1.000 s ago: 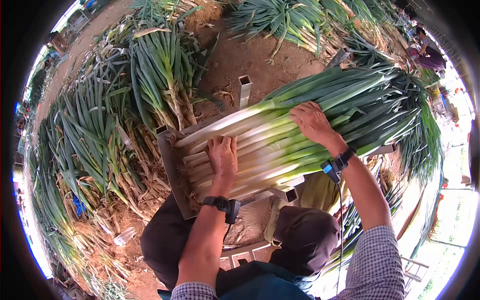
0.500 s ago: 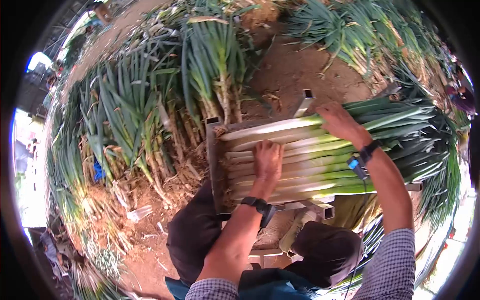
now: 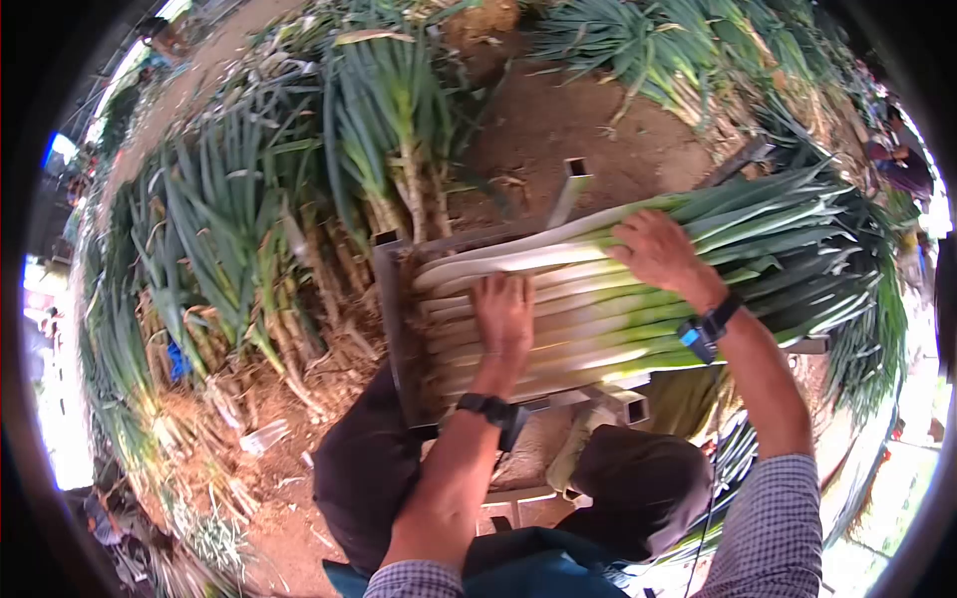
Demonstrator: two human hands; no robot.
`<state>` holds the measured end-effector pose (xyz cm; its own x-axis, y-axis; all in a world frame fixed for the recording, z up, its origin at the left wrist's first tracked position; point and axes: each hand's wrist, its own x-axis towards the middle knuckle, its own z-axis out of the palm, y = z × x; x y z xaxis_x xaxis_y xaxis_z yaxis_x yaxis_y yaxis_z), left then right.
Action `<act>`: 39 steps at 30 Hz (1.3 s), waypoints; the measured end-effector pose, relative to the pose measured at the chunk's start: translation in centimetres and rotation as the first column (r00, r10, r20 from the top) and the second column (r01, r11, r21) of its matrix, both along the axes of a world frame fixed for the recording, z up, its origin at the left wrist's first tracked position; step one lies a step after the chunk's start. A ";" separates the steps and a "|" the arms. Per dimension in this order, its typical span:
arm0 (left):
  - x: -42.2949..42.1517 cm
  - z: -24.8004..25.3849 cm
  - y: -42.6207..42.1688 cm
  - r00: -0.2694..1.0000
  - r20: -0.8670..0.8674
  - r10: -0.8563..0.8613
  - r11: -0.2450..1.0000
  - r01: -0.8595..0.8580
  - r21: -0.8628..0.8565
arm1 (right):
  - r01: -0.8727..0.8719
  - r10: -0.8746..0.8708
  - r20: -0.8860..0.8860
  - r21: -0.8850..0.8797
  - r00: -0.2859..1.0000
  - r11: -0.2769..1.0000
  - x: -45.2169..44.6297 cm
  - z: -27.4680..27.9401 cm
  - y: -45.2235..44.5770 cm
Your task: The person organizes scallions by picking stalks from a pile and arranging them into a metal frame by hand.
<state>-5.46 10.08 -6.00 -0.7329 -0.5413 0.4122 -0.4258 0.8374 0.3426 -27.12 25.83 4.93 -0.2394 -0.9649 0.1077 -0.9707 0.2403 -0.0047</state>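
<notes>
Several long leeks [image 3: 568,329] lie side by side in a metal frame [image 3: 396,334], white root ends at the left against its upright plate, green leaves to the right. My left hand [image 3: 503,314] rests on the white stalks near the root ends, its fingers bent over them and their tips partly hidden. Farther right, my right hand [image 3: 660,251] lies across the upper stalks where white turns green, with its fingers apart. Both hands touch the layer from above.
Bundles of untrimmed leeks [image 3: 229,219] cover the ground at the left, and more leeks [image 3: 648,50] lie at the back. A metal post [image 3: 570,189] rises beyond the frame. Below are my knees [image 3: 638,488]. A person [image 3: 902,164] is at the far right.
The view has swung right, then partly back. My right hand has moved from the upper edge of the leeks onto the stalks, its fingers now more spread. My left hand stays near the root ends.
</notes>
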 end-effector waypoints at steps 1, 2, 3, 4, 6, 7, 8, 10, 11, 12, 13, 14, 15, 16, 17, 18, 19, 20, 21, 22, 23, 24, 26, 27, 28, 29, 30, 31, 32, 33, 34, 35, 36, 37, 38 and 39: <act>0.4 1.7 0.4 0.994 -0.105 0.025 0.991 -0.011 0.131 | 0.005 -0.005 0.003 0.001 1.000 1.000 0.1 -0.3 0.3; 0.7 1.8 0.3 0.989 -0.147 0.035 0.991 -0.016 0.132 | 0.007 -0.007 0.008 -0.009 1.000 1.000 0.2 -0.4 0.2; 0.9 2.1 0.2 0.981 -0.188 0.043 0.991 -0.018 0.130 | 0.011 -0.011 0.012 -0.023 1.000 1.000 0.2 -0.7 0.2; 0.7 2.5 0.2 0.972 -0.230 0.050 0.991 -0.020 0.130 | 0.025 -0.025 0.010 -0.021 1.000 0.999 0.2 -0.8 0.3; 0.3 4.1 0.5 0.969 -0.242 0.058 0.997 -0.045 0.057 | 0.030 -0.030 0.003 -0.009 1.000 1.000 0.2 -0.7 0.2; 0.3 5.5 0.7 0.968 -0.244 0.065 0.998 -0.061 0.023 | 0.041 -0.041 0.008 0.002 0.999 0.999 0.3 -0.6 0.3; -0.7 6.9 0.7 0.964 -0.257 0.062 0.998 -0.065 -0.004 | 0.048 -0.048 0.010 0.011 0.999 0.999 0.4 -0.4 0.2; -1.1 4.8 0.3 0.997 -0.074 0.020 1.000 -0.018 0.021 | 0.068 -0.068 0.022 0.010 0.997 0.998 0.7 -0.1 0.3; -1.5 3.7 0.0 1.000 0.017 -0.005 0.999 0.005 0.032 | 0.052 -0.052 0.026 -0.012 0.998 0.999 0.5 0.0 0.3; -1.9 3.9 0.1 1.000 0.016 -0.004 0.999 0.003 0.046 | 0.047 -0.046 0.035 -0.034 0.998 0.998 0.5 0.3 0.3; -1.7 3.7 0.6 1.000 0.029 0.001 0.998 -0.002 0.065 | 0.040 -0.037 0.057 -0.053 0.998 0.998 1.1 0.1 0.4; -0.8 3.5 1.0 0.998 0.055 0.016 0.996 -0.020 0.083 | 0.018 -0.017 0.016 -0.072 1.000 0.997 1.1 0.1 0.6; -0.4 3.4 1.1 0.997 0.071 0.031 0.995 -0.038 0.090 | 0.037 -0.036 0.042 -0.035 0.998 0.999 1.5 -0.6 0.7; -0.4 3.5 0.9 0.999 0.048 0.017 0.996 -0.021 0.088 | 0.053 -0.053 0.050 -0.006 0.997 0.999 1.3 -0.8 0.6; -0.7 3.6 0.6 1.000 0.022 0.023 0.997 -0.024 0.072 | 0.072 -0.073 0.045 0.021 0.996 0.997 0.7 -0.5 0.3; -0.8 3.3 0.6 1.000 0.000 0.020 0.998 -0.020 0.061 | 0.046 -0.046 0.064 -0.001 0.997 0.999 0.2 -0.8 0.2; -0.7 3.5 0.7 1.000 -0.014 0.010 0.998 -0.009 0.056 | 0.042 -0.043 0.070 0.012 0.997 0.999 -0.1 -1.2 0.2; -0.6 3.4 0.7 1.000 -0.026 0.016 0.999 -0.017 -0.047 | 0.039 -0.041 0.078 0.028 0.996 0.999 -0.6 -1.6 0.1; -0.6 3.4 0.0 0.977 -0.205 0.053 0.972 -0.003 0.237 | 0.034 -0.039 0.091 0.050 0.995 0.998 -1.1 -1.9 0.3; -1.0 2.7 -1.2 0.930 -0.348 0.120 0.856 0.081 0.510 | 0.179 -0.202 0.156 0.151 0.967 0.972 0.3 1.9 -0.1; -1.7 1.1 -1.2 0.890 -0.423 0.169 0.760 0.155 0.631 | 0.200 -0.192 0.243 -0.007 0.951 0.980 1.1 4.6 0.8; -0.9 -0.2 -2.1 0.967 -0.251 0.038 0.918 0.065 0.390 | 0.261 -0.205 0.328 -0.135 0.922 0.956 1.8 6.2 3.0; -0.7 -3.7 -3.6 0.995 0.089 -0.033 0.987 0.047 -0.154 | 0.202 -0.144 0.172 -0.399 0.975 0.895 2.8 9.5 10.0; -1.0 -6.2 -4.7 0.989 0.149 -0.013 0.959 0.054 -0.279 | 0.318 -0.233 0.248 -0.398 0.940 0.860 4.4 11.8 14.5; -2.2 -10.7 -7.5 0.971 0.222 0.089 0.861 0.037 -0.506 | 0.578 -0.420 0.444 -0.318 0.791 0.752 7.1 14.5 19.3; -1.6 -3.9 -3.9 0.994 0.083 -0.067 0.956 0.088 -0.280 | 0.777 -0.547 0.603 -0.210 0.581 0.594 10.1 16.8 24.0; -1.4 -2.4 -3.1 0.997 0.040 -0.070 0.936 0.080 -0.344 | 0.762 -0.598 0.475 -0.343 0.646 0.550 11.1 15.8 30.2; -1.5 -1.9 -3.2 0.998 -0.013 -0.066 0.908 0.054 -0.416 | 0.708 -0.640 0.332 -0.479 0.693 0.519 12.6 13.6 37.5; -1.4 -2.7 -4.2 0.998 0.037 -0.048 0.931 0.058 -0.359 | 0.861 -0.793 0.388 -0.399 0.469 0.314 16.0 12.1 44.1; -1.7 -4.1 -5.8 0.996 0.089 -0.032 0.952 0.057 -0.302 | 0.949 -0.804 0.540 -0.302 0.248 0.089 20.2 10.6 49.9; -1.9 -5.1 -7.0 0.989 0.144 -0.019 0.969 0.054 -0.241 | 0.968 -0.782 0.614 -0.115 -0.108 -0.224 24.4 7.9 56.1; -1.9 -6.1 -7.1 0.994 0.109 -0.033 0.963 0.061 -0.262 | 0.894 -0.489 0.872 -0.194 -0.032 -0.404 30.7 2.1 61.0; -2.0 -6.1 -7.4 0.995 0.081 -0.050 0.958 0.071 -0.278 | 0.824 -0.377 0.914 -0.095 -0.149 -0.558 36.1 -1.0 63.8; -2.2 -6.6 -7.7 0.994 0.079 -0.079 0.965 0.096 -0.242 | 0.748 -0.239 0.923 0.073 -0.301 -0.660 42.0 -4.2 66.1; -2.4 -6.7 -8.4 0.992 0.077 -0.104 0.970 0.119 -0.212 | 0.652 -0.196 0.882 0.152 -0.428 -0.743 46.8 -6.0 65.7; -2.7 -7.2 -9.7 0.990 0.069 -0.120 0.974 0.131 -0.184 | 0.615 -0.136 0.861 0.231 -0.490 -0.754 51.0 -7.5 65.0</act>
